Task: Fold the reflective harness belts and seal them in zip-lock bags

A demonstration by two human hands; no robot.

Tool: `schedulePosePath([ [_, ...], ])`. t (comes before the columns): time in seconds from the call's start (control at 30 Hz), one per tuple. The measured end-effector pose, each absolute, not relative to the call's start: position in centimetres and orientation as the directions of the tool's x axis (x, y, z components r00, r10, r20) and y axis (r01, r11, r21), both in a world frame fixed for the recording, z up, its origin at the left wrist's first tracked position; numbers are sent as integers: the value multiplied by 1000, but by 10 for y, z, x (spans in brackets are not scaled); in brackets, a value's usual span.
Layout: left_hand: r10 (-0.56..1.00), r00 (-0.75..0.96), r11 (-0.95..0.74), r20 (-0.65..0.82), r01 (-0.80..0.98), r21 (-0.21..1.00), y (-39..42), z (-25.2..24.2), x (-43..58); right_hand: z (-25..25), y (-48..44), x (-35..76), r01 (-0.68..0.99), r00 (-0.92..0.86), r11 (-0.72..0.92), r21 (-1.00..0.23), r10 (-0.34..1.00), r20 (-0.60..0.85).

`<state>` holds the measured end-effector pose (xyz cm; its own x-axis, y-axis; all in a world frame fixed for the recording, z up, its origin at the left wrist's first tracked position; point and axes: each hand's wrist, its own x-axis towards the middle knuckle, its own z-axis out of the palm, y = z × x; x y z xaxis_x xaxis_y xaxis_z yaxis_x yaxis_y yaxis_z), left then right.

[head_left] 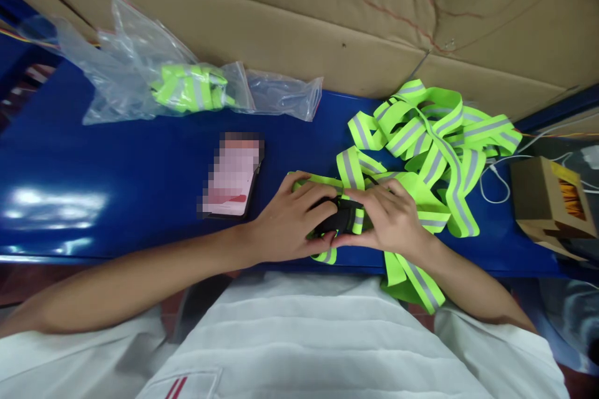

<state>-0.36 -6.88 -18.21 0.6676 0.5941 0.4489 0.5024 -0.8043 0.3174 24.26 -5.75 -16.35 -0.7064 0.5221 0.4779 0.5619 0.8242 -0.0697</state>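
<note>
A black plastic side-release buckle (337,217) sits between my two hands near the front edge of the blue table. My left hand (296,215) grips its left part, fingers curled over the top and thumb below. On the other side, my right hand (390,217) pinches the buckle's right end, where the strap runs through. This neon yellow-green strap with a grey reflective stripe (352,167) passes under both hands. To the right lies a large tangle of the same webbing (435,131). One strap end (418,280) hangs over the table edge below my right wrist.
A phone (231,177) lies left of my hands on the blue table (140,181). Behind it are clear plastic bags (135,56), one with folded yellow-green webbing (191,87). An open cardboard box (547,199) and white cables (496,190) are at the right. Brown cardboard (281,12) lines the back.
</note>
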Motion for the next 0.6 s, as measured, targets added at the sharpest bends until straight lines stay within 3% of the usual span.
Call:
schedulePosePath([
  [0.17, 594, 683, -804, 425, 509, 306, -69, -177, -4, -161, -59, 242, 567, -700, 819, -87, 535, 473],
  [0.33, 592, 710, -803, 382, 561, 203, -69, -166, -5, -154, -59, 248, 600, -703, 800, -23, 540, 463],
  [0.47, 567, 703, -808, 429, 575, 125, -68, -161, -10, -145, -59, 257, 625, -673, 780, -10, 546, 499],
  [0.6, 567, 723, -812, 394, 569, 126, -66, -162, -13, -139, -52, 266, 664, -598, 744, -71, 586, 547],
])
